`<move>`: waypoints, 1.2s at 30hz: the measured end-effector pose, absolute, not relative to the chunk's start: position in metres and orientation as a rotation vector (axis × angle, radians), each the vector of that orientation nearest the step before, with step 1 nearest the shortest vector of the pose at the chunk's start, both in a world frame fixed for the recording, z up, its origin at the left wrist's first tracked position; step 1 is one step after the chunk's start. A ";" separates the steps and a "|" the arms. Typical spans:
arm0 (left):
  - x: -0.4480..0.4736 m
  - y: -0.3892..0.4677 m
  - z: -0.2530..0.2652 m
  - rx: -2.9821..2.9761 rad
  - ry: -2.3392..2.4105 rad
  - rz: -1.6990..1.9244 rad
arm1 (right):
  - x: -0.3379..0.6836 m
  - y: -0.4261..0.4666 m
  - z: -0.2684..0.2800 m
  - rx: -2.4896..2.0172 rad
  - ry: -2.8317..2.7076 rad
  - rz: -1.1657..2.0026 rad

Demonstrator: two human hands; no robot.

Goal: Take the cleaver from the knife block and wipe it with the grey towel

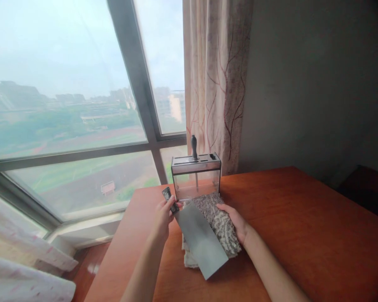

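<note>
Bright window (66,105) takes up the upper left of the frame, with a wood table (286,209) spread across the bottom. So, the main thing: a cleaver (203,243) just below the middle of the frame, its wide grey blade slanting down to the right. My left hand (161,213) has the black handle (166,193) pinched between thumb and fingers, right near where the blade starts. Under the blade is a folded cloth (228,230), shaggy grey and white on top, paler at its left edge. The far end of the blade pokes out past the cloth's near edge. My right hand (236,220) is on the cloth's right side, a digit lying on top; the other fingers are mostly hidden, so I can't tell if I'm pinching it or just resting there.

Just behind the cloth stands a block (197,165), metal on top with a clear front, and a dark grip (194,146) sticks straight up out of it. Further back, top centre, hangs a curtain (222,84) with a branch print, then a dark wall (302,105) fills the upper right.
</note>
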State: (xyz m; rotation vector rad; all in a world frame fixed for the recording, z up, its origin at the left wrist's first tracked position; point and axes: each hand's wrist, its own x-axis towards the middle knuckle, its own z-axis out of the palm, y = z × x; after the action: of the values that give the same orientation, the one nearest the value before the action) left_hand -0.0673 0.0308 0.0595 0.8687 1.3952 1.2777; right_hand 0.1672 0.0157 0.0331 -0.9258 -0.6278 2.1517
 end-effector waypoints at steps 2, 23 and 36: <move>-0.067 0.030 0.059 0.872 1.407 1.264 | 0.164 0.013 0.033 -0.921 -0.673 2.155; -0.084 0.031 0.048 0.919 1.524 1.602 | 0.143 0.001 0.040 -0.646 -1.026 1.966; -0.060 0.023 0.049 1.058 1.452 1.499 | 0.118 -0.013 0.035 -0.819 -1.274 1.779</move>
State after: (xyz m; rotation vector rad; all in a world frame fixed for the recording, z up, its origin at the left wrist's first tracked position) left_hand -0.0603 0.0229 0.0494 1.0577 1.4523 1.4987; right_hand 0.1182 -0.0134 0.0349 -0.8188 -1.2740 1.7788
